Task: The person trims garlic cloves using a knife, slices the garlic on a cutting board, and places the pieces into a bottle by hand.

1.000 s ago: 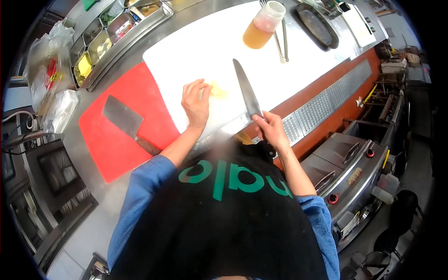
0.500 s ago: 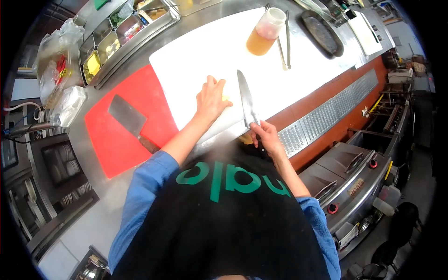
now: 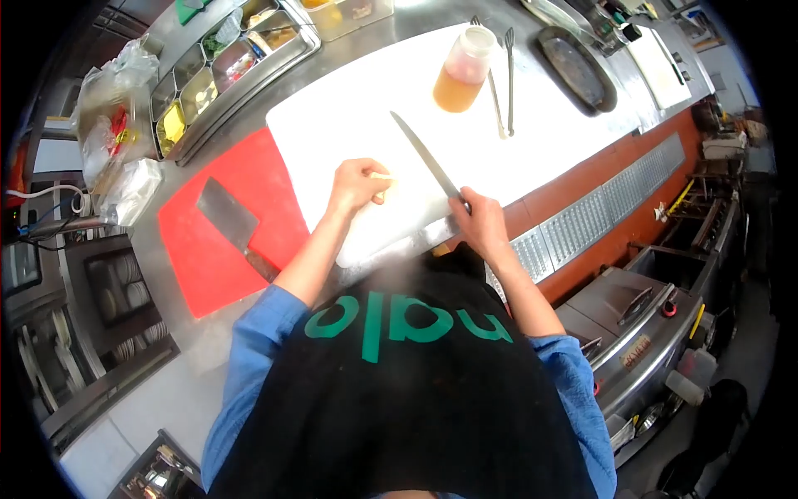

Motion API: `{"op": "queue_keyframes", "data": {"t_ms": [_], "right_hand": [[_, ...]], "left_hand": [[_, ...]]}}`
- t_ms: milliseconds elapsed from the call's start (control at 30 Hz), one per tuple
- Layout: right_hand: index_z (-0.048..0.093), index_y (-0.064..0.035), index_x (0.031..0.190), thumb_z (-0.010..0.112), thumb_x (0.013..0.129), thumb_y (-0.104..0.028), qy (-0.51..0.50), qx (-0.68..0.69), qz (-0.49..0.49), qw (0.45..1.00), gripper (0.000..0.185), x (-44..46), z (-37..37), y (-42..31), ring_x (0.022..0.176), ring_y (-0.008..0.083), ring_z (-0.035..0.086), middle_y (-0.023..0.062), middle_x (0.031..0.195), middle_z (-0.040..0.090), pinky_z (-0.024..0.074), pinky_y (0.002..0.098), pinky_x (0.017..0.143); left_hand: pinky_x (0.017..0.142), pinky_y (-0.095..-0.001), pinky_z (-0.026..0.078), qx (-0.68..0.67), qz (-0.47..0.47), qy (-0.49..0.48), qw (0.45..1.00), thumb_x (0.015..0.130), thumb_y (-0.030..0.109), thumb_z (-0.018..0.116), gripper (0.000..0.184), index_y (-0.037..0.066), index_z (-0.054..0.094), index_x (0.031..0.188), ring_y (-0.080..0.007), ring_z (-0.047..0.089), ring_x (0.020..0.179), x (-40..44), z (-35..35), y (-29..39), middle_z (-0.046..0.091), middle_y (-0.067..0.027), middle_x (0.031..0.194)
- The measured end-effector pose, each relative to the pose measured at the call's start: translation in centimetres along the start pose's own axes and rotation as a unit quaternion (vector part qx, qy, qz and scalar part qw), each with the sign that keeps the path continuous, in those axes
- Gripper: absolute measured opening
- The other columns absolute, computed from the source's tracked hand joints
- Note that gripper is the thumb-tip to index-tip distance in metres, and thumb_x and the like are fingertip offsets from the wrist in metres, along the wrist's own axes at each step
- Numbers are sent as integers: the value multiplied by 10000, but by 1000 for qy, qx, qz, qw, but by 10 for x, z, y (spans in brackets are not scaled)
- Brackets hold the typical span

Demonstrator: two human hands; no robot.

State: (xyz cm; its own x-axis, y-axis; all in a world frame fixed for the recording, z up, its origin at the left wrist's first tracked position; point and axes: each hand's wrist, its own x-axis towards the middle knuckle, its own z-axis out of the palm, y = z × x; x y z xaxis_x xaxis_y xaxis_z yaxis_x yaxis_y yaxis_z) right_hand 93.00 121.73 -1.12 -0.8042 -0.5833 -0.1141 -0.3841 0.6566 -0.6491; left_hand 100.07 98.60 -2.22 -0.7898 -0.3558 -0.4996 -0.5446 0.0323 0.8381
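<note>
My left hand (image 3: 356, 185) is closed in a pinch over the white cutting board (image 3: 332, 116). Between its fingertips is a small pale-yellow piece of food (image 3: 382, 176), too small to name more exactly. My right hand (image 3: 482, 220), by the board's near edge, grips a kitchen knife (image 3: 422, 154) by the handle. The blade points away and to the left over the board, apart from the piece. To the left, a cleaver (image 3: 226, 212) lies on a red cutting board (image 3: 187, 249).
A jar of amber liquid (image 3: 462, 79) and metal tongs (image 3: 510, 91) rest on the far part of the board. Beyond stands a dark oval platter (image 3: 575, 71). Ingredient containers (image 3: 199, 93) are at the back left, beside plastic bags (image 3: 120, 83).
My left hand has gone from spread fingers on the board to a pinch on the pale piece. The knife blade has swung left, and my right hand has turned with it.
</note>
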Motion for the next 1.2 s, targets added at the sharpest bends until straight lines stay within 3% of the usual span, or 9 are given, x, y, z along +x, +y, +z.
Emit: {"op": "queue_keyframes", "data": {"t_ms": [100,267,400,567,833,933,1067,1100,1200], "right_hand": [[522,-11,807,604,832,-181,4,-34,-30,999,190,17,0,1,712,409,589,190,708,600,450,485,617],[492,-25,819,602,832,-162,-10,-29,-71,997,176,34,7,7,698,409,586,191,709,596,457,488,621],[481,-34,832,602,833,-158,-1,-6,-101,995,173,42,14,13,678,410,583,188,685,587,454,491,600],[484,-40,855,604,844,-176,-10,28,-116,993,181,45,13,19,649,409,583,184,680,589,458,492,590],[513,-24,818,619,837,-144,-35,75,-87,993,161,47,4,17,701,399,585,177,742,623,468,450,606],[512,-34,844,605,847,-174,-46,73,-97,991,169,47,4,19,681,396,589,177,723,610,469,471,610],[511,-35,856,600,851,-184,-52,79,-117,989,174,50,2,21,669,398,589,179,719,609,470,481,610],[510,-33,855,601,850,-181,-53,82,-117,988,174,50,2,21,670,399,588,179,719,609,469,482,610],[509,-30,853,605,847,-174,-56,88,-118,987,173,51,2,22,674,402,587,180,718,611,468,483,611]], "left_hand": [[522,-258,539,-106,-12,-11,994,734,9,706,166,-43,644,879,-147,633,666,-3,-17,6,650,-105,786],[547,-258,545,-137,24,-17,990,727,6,719,175,-55,643,871,-153,632,650,-15,-39,102,651,-103,766],[587,-252,532,9,122,-42,992,730,44,715,212,-30,630,910,-139,629,673,5,-43,191,657,-88,788],[615,-235,535,67,107,-50,991,737,33,727,215,-23,625,919,-128,622,660,32,-17,267,654,-85,822],[558,-250,537,138,105,-49,984,726,24,733,142,1,648,838,-136,628,647,77,7,268,657,-79,772],[536,-243,516,307,141,-13,941,729,29,714,102,-4,656,807,-116,619,636,73,13,274,650,-76,731],[644,-316,511,509,351,103,779,669,45,663,146,-24,643,796,-271,643,709,68,26,270,646,-159,724],[678,-373,495,499,394,93,766,663,26,610,112,-32,615,759,-356,610,762,68,29,269,622,-187,762],[650,-414,481,534,455,132,700,682,-24,562,36,-32,584,709,-368,596,743,74,37,258,603,-178,754]]}}
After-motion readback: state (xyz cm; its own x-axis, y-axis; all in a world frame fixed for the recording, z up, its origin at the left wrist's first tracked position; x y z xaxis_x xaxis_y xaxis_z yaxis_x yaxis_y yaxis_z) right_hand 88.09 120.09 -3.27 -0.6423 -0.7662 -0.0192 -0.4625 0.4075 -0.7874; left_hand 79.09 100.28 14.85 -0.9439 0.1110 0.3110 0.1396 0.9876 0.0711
